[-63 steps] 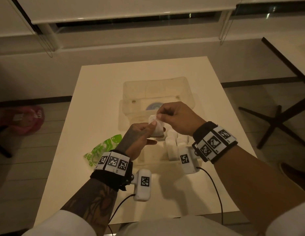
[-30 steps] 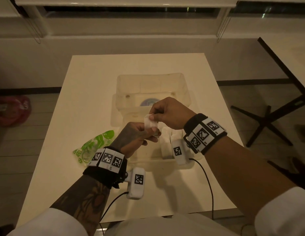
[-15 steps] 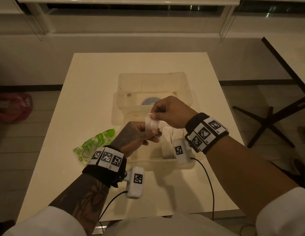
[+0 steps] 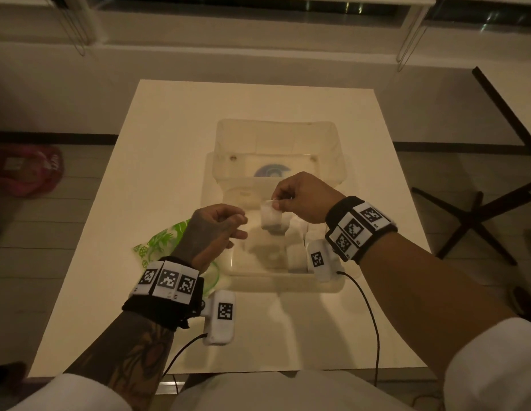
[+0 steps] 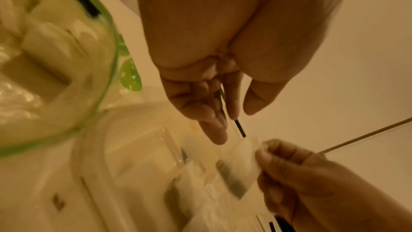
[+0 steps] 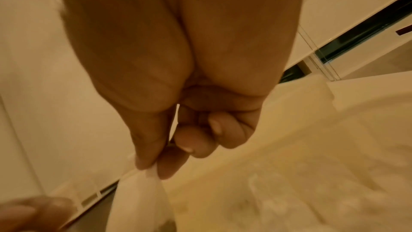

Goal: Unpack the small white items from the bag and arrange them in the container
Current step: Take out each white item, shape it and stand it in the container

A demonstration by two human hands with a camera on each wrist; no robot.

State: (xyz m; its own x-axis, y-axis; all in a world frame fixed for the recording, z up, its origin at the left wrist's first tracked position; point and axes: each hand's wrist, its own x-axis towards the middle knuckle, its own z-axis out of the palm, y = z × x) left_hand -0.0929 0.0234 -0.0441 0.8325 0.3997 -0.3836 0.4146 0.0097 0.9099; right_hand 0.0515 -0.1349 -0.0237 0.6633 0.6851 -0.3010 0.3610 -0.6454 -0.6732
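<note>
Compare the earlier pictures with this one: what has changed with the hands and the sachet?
The left hand has let go of the sachet and drawn back left. The right hand alone still pinches its top, above the container. The bag stays put.

Both forearms are bare below rolled white sleeves. The left forearm carries a dark tattoo (its design is hard to make out). Each wrist wears a black strap faced with white tiles printed with black square codes: the left band and the right band. A small white camera box with its own code hangs under the left wrist, trailing a thin black cable.
</note>
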